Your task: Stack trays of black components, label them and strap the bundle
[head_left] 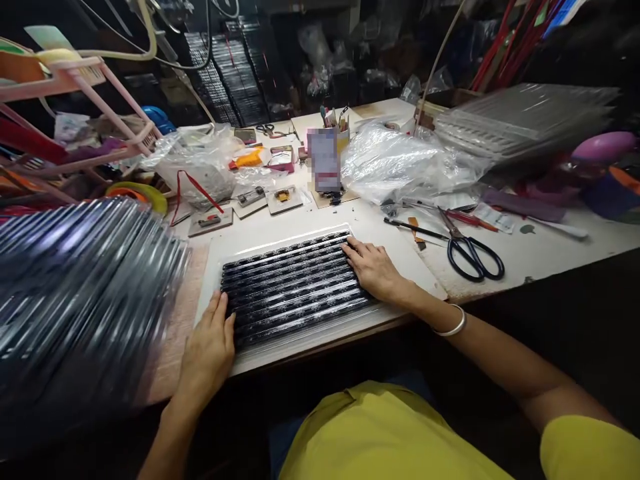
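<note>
A clear plastic tray (306,321) with rows of dark, glossy strips lies on a white board (400,267) in front of me. My left hand (207,340) grips the tray's left edge, thumb over the near left corner and fingers along the side. At the right edge, my right hand (375,270) holds the tray with its fingers curled over the far right corner; a white bangle is on that wrist. Parts of the tray's side edges are hidden under both hands.
Left of the board stands a blurred stack of similar trays (85,287). Scissors (473,250) and a black pen-like tool (415,228) lie to the right. Small fixture blocks (213,221), plastic bags (400,160) and a phone (324,160) sit farther back.
</note>
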A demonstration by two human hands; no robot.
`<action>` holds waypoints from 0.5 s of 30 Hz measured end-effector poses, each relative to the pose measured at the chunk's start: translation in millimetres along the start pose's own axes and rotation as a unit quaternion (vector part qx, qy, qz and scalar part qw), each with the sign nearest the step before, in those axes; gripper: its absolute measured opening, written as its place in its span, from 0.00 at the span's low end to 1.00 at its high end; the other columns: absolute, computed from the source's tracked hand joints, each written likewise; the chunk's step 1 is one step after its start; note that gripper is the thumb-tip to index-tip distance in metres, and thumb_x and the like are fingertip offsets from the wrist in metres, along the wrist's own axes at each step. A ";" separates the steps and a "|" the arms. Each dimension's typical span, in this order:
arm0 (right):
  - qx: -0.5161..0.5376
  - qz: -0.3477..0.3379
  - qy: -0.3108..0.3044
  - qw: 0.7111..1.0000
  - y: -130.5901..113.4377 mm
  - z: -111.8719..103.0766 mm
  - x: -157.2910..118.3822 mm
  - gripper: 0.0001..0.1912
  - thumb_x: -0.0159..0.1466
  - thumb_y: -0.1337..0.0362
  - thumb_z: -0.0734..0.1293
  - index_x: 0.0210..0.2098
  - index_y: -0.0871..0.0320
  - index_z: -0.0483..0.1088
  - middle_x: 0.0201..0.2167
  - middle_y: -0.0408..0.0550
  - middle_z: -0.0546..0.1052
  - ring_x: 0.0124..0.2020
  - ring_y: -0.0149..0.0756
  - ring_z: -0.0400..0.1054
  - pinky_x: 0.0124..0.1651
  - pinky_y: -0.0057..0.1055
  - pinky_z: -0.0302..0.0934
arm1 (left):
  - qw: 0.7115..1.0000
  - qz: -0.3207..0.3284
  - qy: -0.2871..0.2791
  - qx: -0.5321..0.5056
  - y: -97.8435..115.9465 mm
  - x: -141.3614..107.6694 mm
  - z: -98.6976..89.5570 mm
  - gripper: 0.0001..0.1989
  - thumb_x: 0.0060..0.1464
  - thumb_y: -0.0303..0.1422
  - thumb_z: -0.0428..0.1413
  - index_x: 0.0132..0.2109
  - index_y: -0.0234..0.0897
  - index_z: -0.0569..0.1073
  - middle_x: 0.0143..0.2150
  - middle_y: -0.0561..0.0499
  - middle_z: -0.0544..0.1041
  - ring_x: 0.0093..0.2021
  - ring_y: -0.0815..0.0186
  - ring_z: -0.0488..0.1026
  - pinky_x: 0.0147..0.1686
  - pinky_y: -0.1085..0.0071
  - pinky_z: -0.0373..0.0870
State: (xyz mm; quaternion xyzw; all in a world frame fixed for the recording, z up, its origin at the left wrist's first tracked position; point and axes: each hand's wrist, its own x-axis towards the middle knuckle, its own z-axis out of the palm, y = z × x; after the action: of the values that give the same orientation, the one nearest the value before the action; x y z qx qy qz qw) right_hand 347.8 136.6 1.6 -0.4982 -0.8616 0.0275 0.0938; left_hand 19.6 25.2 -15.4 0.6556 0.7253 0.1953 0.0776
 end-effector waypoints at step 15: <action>0.179 -0.113 -0.071 0.975 57.9 -29.1 -73.7 0.29 0.62 0.71 0.55 0.63 0.56 0.57 0.64 0.50 0.57 0.63 0.41 0.53 0.63 0.43 0.54 | 0.979 0.168 -0.112 -0.041 -17.1 -82.7 -30.6 0.32 0.57 0.22 0.41 0.66 0.49 0.51 0.67 0.51 0.54 0.65 0.62 0.53 0.61 0.58 0.56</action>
State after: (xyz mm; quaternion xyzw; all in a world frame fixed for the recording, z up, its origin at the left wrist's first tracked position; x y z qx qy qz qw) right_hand 438.5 100.7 12.1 -0.3698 -0.8977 0.2055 0.1228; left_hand 3.2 -62.5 -6.0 0.7822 0.5829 0.1602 0.1510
